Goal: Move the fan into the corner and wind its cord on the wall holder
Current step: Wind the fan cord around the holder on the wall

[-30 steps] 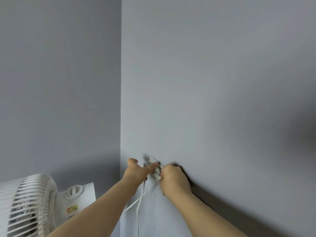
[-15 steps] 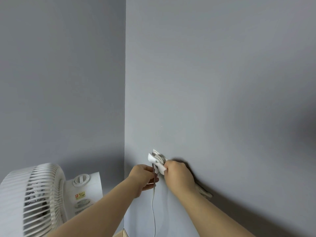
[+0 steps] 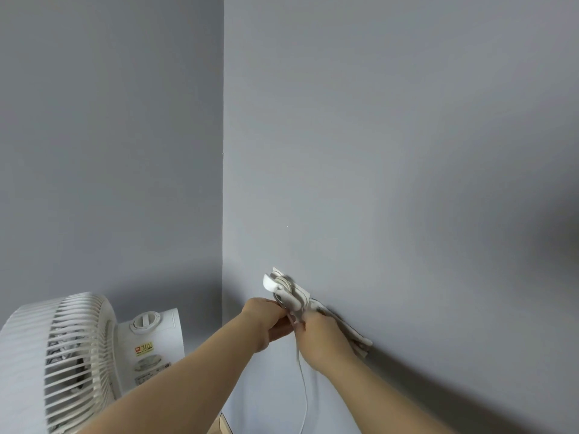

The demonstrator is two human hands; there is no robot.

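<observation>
The white cord (image 3: 303, 386) is looped around the white wall holder (image 3: 283, 288) on the right-hand grey wall (image 3: 391, 151), just beside the room corner, and a loose length hangs straight down below the hands. The left hand (image 3: 266, 321) has its fingers pinched on the cord under the holder. The right hand (image 3: 319, 338) touches it there too, fingers curled on the cord. The white fan (image 3: 62, 364) stands low at the left, close to the corner.

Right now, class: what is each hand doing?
Left hand: closed, pinching the cord below the wall holder.
Right hand: closed on the cord.
</observation>
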